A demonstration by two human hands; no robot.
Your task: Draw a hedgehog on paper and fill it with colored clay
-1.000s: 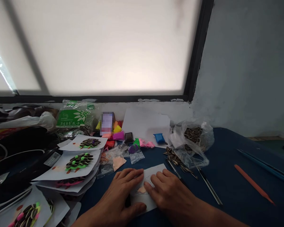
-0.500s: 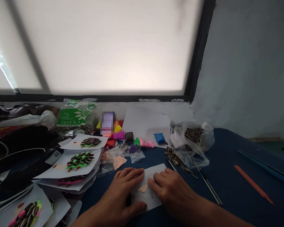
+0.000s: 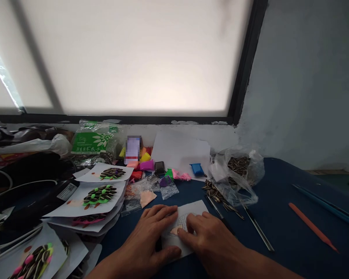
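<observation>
Card: one white card (image 3: 174,244) with a printed drawing, flat on the blue table (image 3: 279,201) between the two hands in my view.
Clay: one small peach piece (image 3: 173,231) on the drawing, just beside the right hand's nearest fingertip; I can't make out whether they touch.
Left hand: palm down (image 3: 155,234), fingers extended over the card's left edge, thumb apart near its lower edge; it rests there, gripping nothing I can see.
Right hand: fingers curled over the card's right part (image 3: 211,236), partly covering the drawing; I cannot see how far the grip is closed or whether it has hold of anything.
Tools: I count four to the right: a dark-ended metal one (image 3: 215,206) partly behind the right hand, a silver rod (image 3: 258,227), an orange one (image 3: 312,226) and a blue one (image 3: 325,205).
Seeds: a loose pile (image 3: 213,190) beside a clear bag (image 3: 251,186) with more seeds inside.
Green bag: one at back left (image 3: 91,142), seeds showing at its bottom.
Small bag: one, clear (image 3: 170,190), purple clay in it.
Packs: I pick out one blue (image 3: 197,169), one dark (image 3: 159,167), one purple (image 3: 147,166).
Seed cards: at least four at left (image 3: 100,195), stacked and overlapping.
</observation>
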